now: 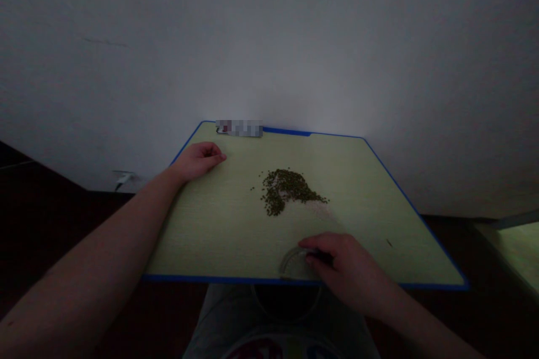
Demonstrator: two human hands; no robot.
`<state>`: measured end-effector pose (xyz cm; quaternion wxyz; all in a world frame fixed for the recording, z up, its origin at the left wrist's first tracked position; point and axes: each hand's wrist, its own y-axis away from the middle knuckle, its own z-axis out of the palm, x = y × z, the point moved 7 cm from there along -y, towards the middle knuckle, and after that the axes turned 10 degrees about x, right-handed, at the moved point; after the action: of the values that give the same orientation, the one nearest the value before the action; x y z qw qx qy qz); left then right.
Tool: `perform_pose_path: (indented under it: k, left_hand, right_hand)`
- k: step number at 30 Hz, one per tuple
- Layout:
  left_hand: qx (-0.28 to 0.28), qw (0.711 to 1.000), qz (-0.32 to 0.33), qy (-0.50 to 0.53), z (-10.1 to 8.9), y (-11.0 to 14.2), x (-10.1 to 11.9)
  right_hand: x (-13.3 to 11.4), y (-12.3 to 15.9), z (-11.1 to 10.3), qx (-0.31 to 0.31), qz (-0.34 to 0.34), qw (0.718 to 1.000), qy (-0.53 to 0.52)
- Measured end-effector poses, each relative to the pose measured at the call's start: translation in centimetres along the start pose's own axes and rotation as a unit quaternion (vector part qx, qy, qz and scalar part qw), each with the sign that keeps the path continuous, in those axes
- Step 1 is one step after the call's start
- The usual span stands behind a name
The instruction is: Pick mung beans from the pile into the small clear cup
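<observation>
A loose pile of small green beans [290, 185] lies in the middle of the pale table top [227, 235], with fine whitish grains [322, 210] spread at its lower right. My right hand [343, 261] pinches a clear protractor [290, 261] at the table's near edge. The protractor's curved, marked side shows to the left of my fingers; the rest is hidden under the hand. To the left of the pile, my left hand [200, 160] rests on the table with its fingers curled in and nothing visible in them.
A dark round container [286, 300] sits between my legs, just below the table's near edge. At the far left edge lies a flat, blurred-out object [239, 128]. A thin dark sliver [389, 243] lies at right. A wall [295, 39] stands behind the blue-rimmed table.
</observation>
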<state>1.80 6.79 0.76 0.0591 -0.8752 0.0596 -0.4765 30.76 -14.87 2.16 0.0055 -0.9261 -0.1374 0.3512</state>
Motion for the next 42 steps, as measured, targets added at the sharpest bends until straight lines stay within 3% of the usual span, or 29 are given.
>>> perform_pose_path:
  k: [16,21,28,42]
  left_hand:
    - [0.0,1.0,0.001,-0.005,-0.1,0.1,0.2]
    - [0.0,1.0,0.004,-0.015,-0.1,0.0,0.0]
    - [-0.003,1.0,0.015,-0.001,0.0,-0.1,0.0]
    - [-0.004,1.0,-0.004,0.007,0.0,0.1,0.3]
  right_hand:
    - [0.9,1.8,-0.5,0.015,0.049,0.999,-0.017]
    - [1.0,0.3,-0.7,0.003,0.065,0.998,-0.006]
    - [-1.4,-2.7,1.1,-0.04,-0.009,0.999,0.01]
    - [-1.0,-1.1,0.7,-0.05,0.045,0.998,-0.016]
